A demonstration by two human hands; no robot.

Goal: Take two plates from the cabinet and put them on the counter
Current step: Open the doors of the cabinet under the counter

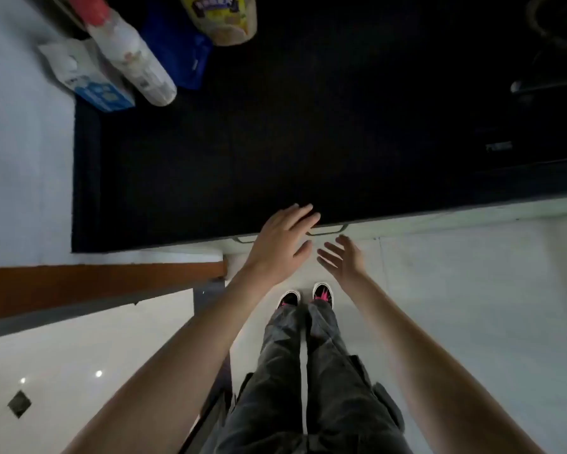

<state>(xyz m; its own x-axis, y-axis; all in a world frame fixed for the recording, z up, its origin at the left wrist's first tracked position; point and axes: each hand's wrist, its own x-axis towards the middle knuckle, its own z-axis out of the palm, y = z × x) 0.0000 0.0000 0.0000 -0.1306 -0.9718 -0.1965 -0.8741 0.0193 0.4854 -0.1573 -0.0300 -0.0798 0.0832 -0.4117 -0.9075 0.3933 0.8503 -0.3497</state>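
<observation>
Hands first: your left hand (pixel 283 245) lies flat with fingers spread over the front edge of the black counter (pixel 308 142), and your right hand (pixel 341 260) hovers just below that edge, palm turned inward, fingers loose and apart. Neither grip holds anything; both are wide. Judging from the task, you have them there because the cabinet (pixel 439 244) sits under the counter edge, and two slim handles (pixel 328 229) show right at that edge, one just beside your left fingertips, the other half hidden behind your left wrist. It looks like you are going for a door, so the job is at its very start.

Plates are not in view; presumably they are behind the closed white fronts below the counter edge, but you cannot confirm which door from here.

Far from that edge, at the counter's back left corner, stand a white bottle with a red cap (pixel 125 50), a blue and white box (pixel 92 83), a blue pouch (pixel 180 50) and a yellow-labelled tub (pixel 223 18). The wide dark stretch nearer the edge is bare, good landing room for plates. Your shoes (pixel 308 294) stand close below the edge, so a swinging door may meet your legs; step back if it does.
</observation>
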